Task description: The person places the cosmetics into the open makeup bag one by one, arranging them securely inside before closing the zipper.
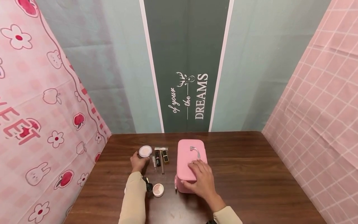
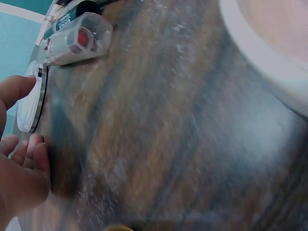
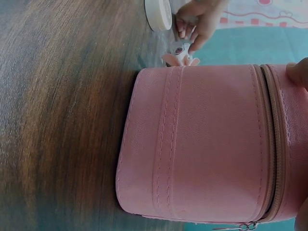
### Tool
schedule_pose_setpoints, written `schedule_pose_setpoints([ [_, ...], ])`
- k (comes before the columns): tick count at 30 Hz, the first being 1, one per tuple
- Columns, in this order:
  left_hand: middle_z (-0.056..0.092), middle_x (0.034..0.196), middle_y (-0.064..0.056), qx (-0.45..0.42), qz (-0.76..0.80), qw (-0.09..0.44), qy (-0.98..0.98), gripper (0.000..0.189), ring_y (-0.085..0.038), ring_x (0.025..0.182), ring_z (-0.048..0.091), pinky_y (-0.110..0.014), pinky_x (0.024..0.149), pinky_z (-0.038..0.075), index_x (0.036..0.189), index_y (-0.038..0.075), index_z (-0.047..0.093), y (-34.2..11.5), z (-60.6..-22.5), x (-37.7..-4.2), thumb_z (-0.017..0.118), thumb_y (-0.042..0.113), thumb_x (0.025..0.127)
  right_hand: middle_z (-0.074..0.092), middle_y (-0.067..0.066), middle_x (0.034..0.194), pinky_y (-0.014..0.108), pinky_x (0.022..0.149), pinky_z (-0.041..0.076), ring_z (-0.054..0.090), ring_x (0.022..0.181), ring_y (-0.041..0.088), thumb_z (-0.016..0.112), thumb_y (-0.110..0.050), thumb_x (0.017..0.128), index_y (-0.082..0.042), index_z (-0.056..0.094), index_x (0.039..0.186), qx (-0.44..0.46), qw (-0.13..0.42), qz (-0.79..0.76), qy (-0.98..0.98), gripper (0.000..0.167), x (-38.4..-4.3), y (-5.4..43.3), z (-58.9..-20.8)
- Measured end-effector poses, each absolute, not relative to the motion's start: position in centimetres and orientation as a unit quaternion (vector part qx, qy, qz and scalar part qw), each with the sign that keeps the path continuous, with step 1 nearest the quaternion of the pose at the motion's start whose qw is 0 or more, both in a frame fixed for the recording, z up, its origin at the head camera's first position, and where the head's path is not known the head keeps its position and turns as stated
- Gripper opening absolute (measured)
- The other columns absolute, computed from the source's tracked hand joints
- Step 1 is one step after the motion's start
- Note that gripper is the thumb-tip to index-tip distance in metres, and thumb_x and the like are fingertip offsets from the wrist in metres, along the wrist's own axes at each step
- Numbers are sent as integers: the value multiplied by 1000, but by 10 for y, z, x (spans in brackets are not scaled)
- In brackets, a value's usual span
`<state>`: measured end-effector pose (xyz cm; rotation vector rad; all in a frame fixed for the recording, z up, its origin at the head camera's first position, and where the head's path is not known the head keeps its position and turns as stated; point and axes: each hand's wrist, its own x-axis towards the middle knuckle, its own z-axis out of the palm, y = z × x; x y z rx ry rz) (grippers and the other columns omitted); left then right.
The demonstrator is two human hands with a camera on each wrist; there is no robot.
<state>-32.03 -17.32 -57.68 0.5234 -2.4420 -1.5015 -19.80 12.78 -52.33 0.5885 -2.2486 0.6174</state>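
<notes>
A round white compact (image 1: pixel 145 151) lies on the table at the left. My left hand (image 1: pixel 139 162) is at its near-left edge; in the left wrist view the thumb (image 2: pixel 19 89) overlaps the compact (image 2: pixel 30 106), and the other fingers are loosely bent. Whether they touch it is hard to tell. A pink zippered case (image 1: pixel 184 155) with a clear handle (image 1: pixel 195 151) stands closed in the middle. My right hand (image 1: pixel 203 182) rests on the front of its lid, fingers spread on top and thumb at the near edge. The case's zipper (image 3: pixel 272 144) shows in the right wrist view.
Between compact and case lie a silver tube (image 1: pixel 161 149), a black-and-gold case (image 1: pixel 165 156), a clear lipstick tube (image 1: pixel 154 162) and a slim stick (image 1: pixel 162 165). A round three-colour palette (image 1: pixel 158 190) sits nearer, by the left wrist. Printed curtains (image 1: pixel 56 124) border the wooden table (image 1: pixel 246 174).
</notes>
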Motion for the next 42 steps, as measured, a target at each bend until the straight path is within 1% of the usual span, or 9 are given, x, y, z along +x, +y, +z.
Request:
schedule_pose_setpoints([
  [3,38,119,-37,188,-484,104,-848,73,-47,114,32,-52,96,30,129,-15,39,-172,-577,-321,72,9,69,60,9,110,51,91,36,52,110,32,80,-48,57,-11,65,105,225,355,241,-875,63,-196,127,-524],
  [7,42,117,-37,214,-469,93,-852,69,-50,112,35,-55,92,33,126,-12,44,-170,-579,-322,71,14,68,60,9,111,51,92,36,51,110,31,78,-50,58,-11,65,106,221,350,243,-877,62,-194,128,-524],
  [15,34,118,-37,271,-458,67,-844,75,-53,110,36,-60,87,33,130,-6,39,-164,-571,-328,71,24,70,60,10,110,52,89,37,52,109,34,79,-49,56,-10,66,104,232,372,241,-866,64,-196,128,-526],
  [20,34,125,-32,283,-442,98,-846,81,-51,113,32,-63,86,27,135,2,37,-158,-576,-335,77,21,67,60,10,111,52,90,37,52,110,34,79,-50,57,-10,65,105,234,370,239,-867,64,-196,128,-527],
  [26,44,127,-27,258,-417,127,-862,81,-46,110,33,-60,84,24,137,10,41,-156,-584,-340,80,19,66,60,10,111,52,91,36,51,110,34,78,-50,57,-9,65,105,233,370,237,-867,64,-199,129,-527],
  [28,45,127,-27,255,-414,127,-864,81,-47,111,34,-60,85,25,136,9,42,-157,-584,-339,81,21,66,60,10,111,52,91,36,51,111,33,78,-50,57,-9,65,105,233,371,239,-867,64,-199,129,-527],
  [33,40,126,-31,242,-414,117,-870,84,-50,113,35,-62,87,26,134,1,41,-166,-583,-334,81,24,65,60,8,112,52,92,35,51,111,31,77,-51,59,-11,65,105,234,367,246,-866,63,-199,128,-526],
  [38,41,115,-34,212,-408,106,-882,80,-51,107,39,-61,84,31,126,-10,46,-173,-584,-328,80,29,64,61,7,109,51,91,35,52,109,29,75,-54,61,-10,66,103,238,375,260,-858,61,-199,131,-524],
  [42,45,108,-32,196,-411,94,-885,74,-48,104,40,-59,82,34,119,-11,51,-174,-580,-323,79,30,64,62,7,105,49,87,38,54,103,29,74,-57,65,-8,67,100,246,389,289,-839,61,-200,136,-520],
])
